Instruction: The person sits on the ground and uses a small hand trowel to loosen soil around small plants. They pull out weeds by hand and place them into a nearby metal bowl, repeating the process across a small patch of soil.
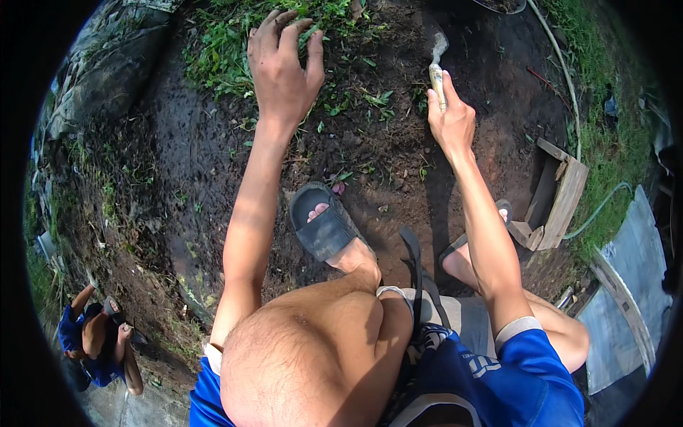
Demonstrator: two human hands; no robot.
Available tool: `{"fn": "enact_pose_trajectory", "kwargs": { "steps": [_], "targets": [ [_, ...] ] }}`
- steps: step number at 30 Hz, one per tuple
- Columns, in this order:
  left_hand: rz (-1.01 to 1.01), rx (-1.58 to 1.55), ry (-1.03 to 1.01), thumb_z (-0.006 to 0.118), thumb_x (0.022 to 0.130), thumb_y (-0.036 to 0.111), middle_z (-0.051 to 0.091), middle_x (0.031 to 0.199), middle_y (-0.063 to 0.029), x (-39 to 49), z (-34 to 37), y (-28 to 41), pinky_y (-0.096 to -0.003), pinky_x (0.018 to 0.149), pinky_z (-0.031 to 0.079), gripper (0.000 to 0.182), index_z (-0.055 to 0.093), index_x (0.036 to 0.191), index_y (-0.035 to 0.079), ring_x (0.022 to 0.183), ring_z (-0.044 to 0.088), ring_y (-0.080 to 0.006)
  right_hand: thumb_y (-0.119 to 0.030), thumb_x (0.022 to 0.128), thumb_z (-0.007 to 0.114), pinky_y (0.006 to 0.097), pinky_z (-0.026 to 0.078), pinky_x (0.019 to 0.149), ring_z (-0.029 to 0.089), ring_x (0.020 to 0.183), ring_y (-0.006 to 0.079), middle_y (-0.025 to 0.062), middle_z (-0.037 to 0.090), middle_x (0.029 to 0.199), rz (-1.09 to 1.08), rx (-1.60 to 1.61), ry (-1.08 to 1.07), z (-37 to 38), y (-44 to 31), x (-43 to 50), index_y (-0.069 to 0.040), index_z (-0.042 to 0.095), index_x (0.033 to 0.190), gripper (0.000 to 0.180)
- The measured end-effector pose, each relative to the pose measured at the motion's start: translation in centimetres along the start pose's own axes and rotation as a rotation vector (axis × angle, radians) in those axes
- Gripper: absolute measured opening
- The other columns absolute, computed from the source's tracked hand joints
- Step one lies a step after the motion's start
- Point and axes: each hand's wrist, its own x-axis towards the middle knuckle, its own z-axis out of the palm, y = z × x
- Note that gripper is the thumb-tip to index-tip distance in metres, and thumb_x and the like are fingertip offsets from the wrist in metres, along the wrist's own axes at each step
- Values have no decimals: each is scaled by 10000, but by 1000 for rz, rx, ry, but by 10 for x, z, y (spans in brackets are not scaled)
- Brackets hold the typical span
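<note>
My left hand (283,69), soiled at the fingers, is spread over a patch of green weeds (221,53) with its fingers apart and nothing visible in it. To the right, my right hand (452,117) is closed around the pale, worn handle of a hand trowel (437,80). The trowel's dirt-covered metal end points away from me and lies against dark, damp soil (395,155). Small uprooted or scattered green plants (380,101) lie on the soil between my hands.
A wooden box frame (565,203) stands right of my sandalled feet, near a hose (600,211) and a metal sheet (624,299). Dark fabric (112,74) lies upper left. Another person (98,341) crouches lower left. A container's rim (504,9) shows at the top.
</note>
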Motion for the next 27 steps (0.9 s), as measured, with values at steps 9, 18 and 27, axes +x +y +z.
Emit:
{"fn": "enact_pose_trajectory", "kwargs": {
  "steps": [9,18,27],
  "targets": [
    [-82,-81,-596,675,1026,299,349,1671,-278,-94,48,55,-554,1294,265,592,532,1502,-22,1580,297,-438,-335,1001,712,499,602,731,768,837,412,227,770,921,-240,-129,-85,-65,16,16,-244,630,1495,509],
    [-86,-251,-528,673,1020,254,325,1690,-269,-125,46,57,-561,1283,274,567,513,1489,-23,1581,302,-436,-291,1008,737,356,586,848,793,1016,284,240,769,1127,-51,164,-186,-22,12,-37,-191,629,1496,509],
    [-150,-258,-569,624,1034,324,359,1654,-306,-152,42,102,-587,1286,234,593,500,1479,-47,1565,301,-476,-229,1035,703,351,571,694,759,780,158,248,779,933,298,195,38,-26,18,-132,-116,580,1535,527]
  ]
}}
